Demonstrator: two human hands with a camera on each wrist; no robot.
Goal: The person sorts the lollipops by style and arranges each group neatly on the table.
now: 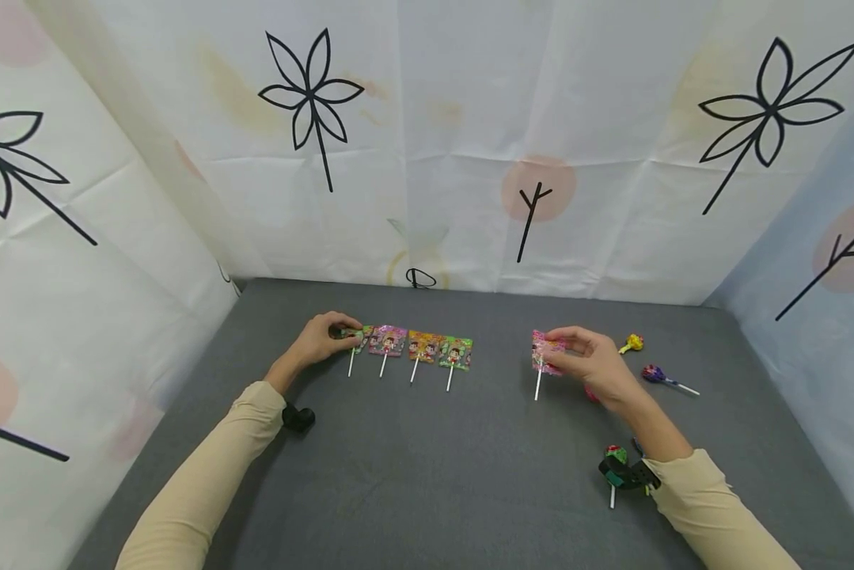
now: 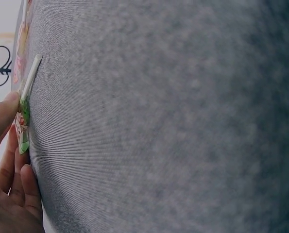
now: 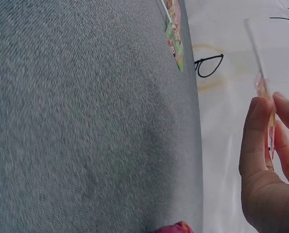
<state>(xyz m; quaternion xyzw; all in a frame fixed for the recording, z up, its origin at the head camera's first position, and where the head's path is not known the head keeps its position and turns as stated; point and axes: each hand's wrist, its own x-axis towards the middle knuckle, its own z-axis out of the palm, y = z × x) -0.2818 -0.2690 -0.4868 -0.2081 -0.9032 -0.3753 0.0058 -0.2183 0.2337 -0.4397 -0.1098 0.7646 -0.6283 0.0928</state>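
Note:
At the left end of a row of flat-wrapped lollipops, my left hand (image 1: 320, 339) pinches a green lollipop (image 1: 366, 336) between thumb and fingers. Its white stick points toward me. Beside it lie a pink lollipop (image 1: 387, 340), an orange lollipop (image 1: 423, 346) and another green lollipop (image 1: 456, 351), sticks also toward me. Farther right, my right hand (image 1: 601, 368) holds a flat pink lollipop (image 1: 541, 358) by its wrapper, with the stick hanging down. The right wrist view shows this lollipop (image 3: 262, 87) edge-on between thumb and fingertips, raised off the table.
Around the right arm lie round lollipops: a yellow one (image 1: 633, 343), a purple one (image 1: 653, 374), a green-and-red one (image 1: 616, 454) partly behind the wrist strap, and a reddish one (image 1: 591, 393) mostly hidden by the hand. Patterned white cloth (image 1: 455, 158) walls in the grey table (image 1: 398, 475).

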